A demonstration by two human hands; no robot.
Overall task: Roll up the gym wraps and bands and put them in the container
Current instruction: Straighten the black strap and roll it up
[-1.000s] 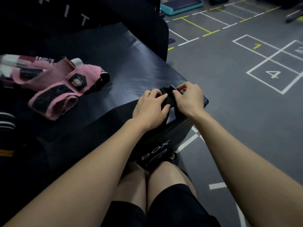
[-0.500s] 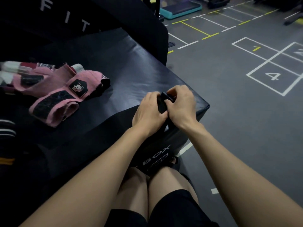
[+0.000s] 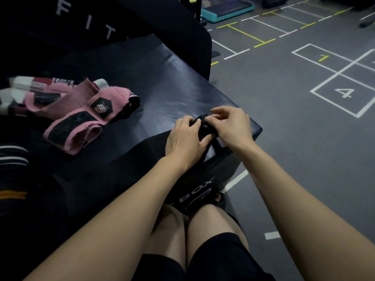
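A black wrap (image 3: 205,128) sits partly rolled between my two hands at the near right corner of the black padded box (image 3: 174,94). My left hand (image 3: 185,138) grips the roll from the left, fingers curled over it. My right hand (image 3: 231,126) pinches the roll's top from the right. A loose tail of the black wrap hangs down the box's front, below my left hand. Pink wraps (image 3: 81,116) with black velcro patches lie heaped at the box's left. Red-and-white wraps (image 3: 30,86) lie behind them. No container shows.
Dark striped bands (image 3: 12,159) lie at the left edge. A tall black pad lettered "FIT" (image 3: 87,27) stands behind the box. Grey gym floor with painted numbered squares (image 3: 343,92) spreads to the right. A teal step platform (image 3: 227,9) sits far back. My knees are below the box.
My hands have kept turning the black roll in place. My right hand's fingers have lifted and shifted over the top of the roll. The view has tilted slightly.
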